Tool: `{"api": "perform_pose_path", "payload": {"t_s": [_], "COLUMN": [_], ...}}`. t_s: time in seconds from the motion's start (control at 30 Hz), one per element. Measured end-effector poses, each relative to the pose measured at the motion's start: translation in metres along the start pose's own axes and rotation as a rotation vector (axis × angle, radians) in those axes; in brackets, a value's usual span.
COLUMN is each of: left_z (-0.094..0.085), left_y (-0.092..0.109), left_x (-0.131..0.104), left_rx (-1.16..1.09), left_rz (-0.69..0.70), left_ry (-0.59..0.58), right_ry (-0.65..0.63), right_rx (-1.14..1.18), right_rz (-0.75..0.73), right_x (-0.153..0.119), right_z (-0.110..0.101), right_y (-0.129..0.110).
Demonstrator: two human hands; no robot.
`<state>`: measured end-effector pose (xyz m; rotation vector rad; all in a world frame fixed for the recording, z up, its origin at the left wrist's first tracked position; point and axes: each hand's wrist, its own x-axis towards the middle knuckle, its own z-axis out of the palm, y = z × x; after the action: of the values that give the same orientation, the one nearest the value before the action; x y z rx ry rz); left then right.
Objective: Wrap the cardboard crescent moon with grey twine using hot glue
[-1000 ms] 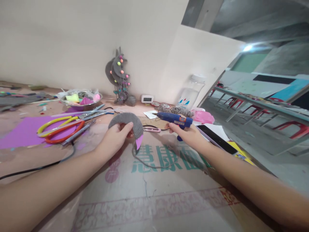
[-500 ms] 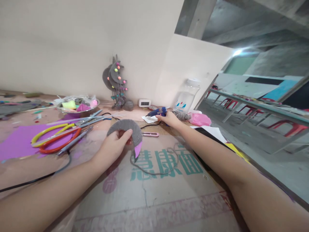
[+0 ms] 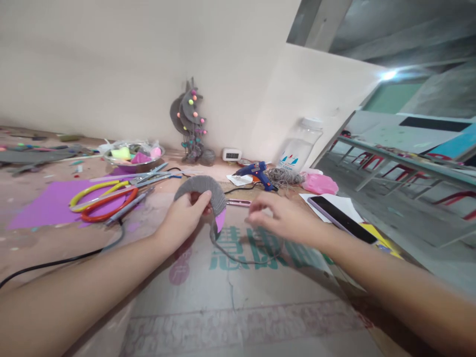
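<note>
My left hand [image 3: 188, 213] pinches a crescent [image 3: 201, 186] wrapped in grey yarn, whose lower tip shows bare purple. From that tip a grey yarn strand [image 3: 241, 261] curves across the printed board [image 3: 238, 297]. Over the board's right part hangs my right hand [image 3: 275, 215], fingers slightly curled and apart, holding nothing. Just beyond it lies a pink box cutter [image 3: 238, 203]. A blue glue gun [image 3: 260, 173] rests behind, beside a small white paper [image 3: 240, 179] and a tangle of grey yarn [image 3: 284, 177].
Scissors with yellow and red handles [image 3: 109, 203] lie on purple sheets [image 3: 48, 201] at left, near a metal bowl [image 3: 132, 166]. A decorated moon ornament [image 3: 191, 119], a white timer [image 3: 231, 154] and a bottle [image 3: 299, 146] stand at the back. A phone [image 3: 342, 219] lies right.
My right hand has let go of the glue gun and come back toward me, over the board. The view has shifted, and the phone now shows. My left hand still holds the crescent.
</note>
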<state>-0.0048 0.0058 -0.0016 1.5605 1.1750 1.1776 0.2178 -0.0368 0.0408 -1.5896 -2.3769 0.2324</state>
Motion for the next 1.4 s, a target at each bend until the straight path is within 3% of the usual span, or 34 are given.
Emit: {"api": "perform_pose_path", "payload": {"t_s": [0.1, 0.23, 0.43, 0.63, 0.83, 1.03, 1.17, 1.23, 1.33, 1.4], "left_z": [0.001, 0.001, 0.000, -0.001, -0.003, -0.001, -0.001, -0.001, -0.001, -0.001], "left_y": [-0.001, -0.001, -0.003, -0.002, 0.001, -0.002, -0.004, -0.004, -0.002, 0.000], "left_x": [0.000, 0.000, 0.001, 0.001, -0.001, 0.001, 0.000, 0.000, -0.001, -0.002], "left_rx": [-0.016, -0.006, -0.011, 0.024, 0.067, 0.062, 0.067, 0.076, 0.086, 0.094], "left_rz": [0.007, 0.018, 0.026, 0.007, -0.010, -0.020, -0.037, -0.042, -0.041, -0.048], "left_ry": [0.015, 0.000, -0.017, -0.023, -0.041, -0.042, -0.070, -0.071, -0.066, -0.059], "right_ry": [-0.163, -0.179, -0.132, -0.073, 0.116, 0.312, 0.407, 0.332, 0.074, -0.084], "right_rx": [0.067, 0.123, 0.150, 0.551, 0.716, 0.476, 0.471, 0.607, 0.949, 1.045], "right_rz": [-0.176, -0.262, -0.173, -0.059, -0.019, 0.083, 0.153, 0.155, 0.176, 0.196], "right_x": [-0.014, -0.017, -0.012, -0.002, 0.009, 0.018, 0.018, 0.012, 0.000, -0.006], "right_z": [0.011, 0.029, 0.043, 0.022, 0.009, 0.018, 0.018, 0.018, 0.023, 0.031], "right_y": [-0.040, -0.058, -0.058, -0.066, -0.045, 0.001, 0.008, -0.002, -0.022, -0.031]}}
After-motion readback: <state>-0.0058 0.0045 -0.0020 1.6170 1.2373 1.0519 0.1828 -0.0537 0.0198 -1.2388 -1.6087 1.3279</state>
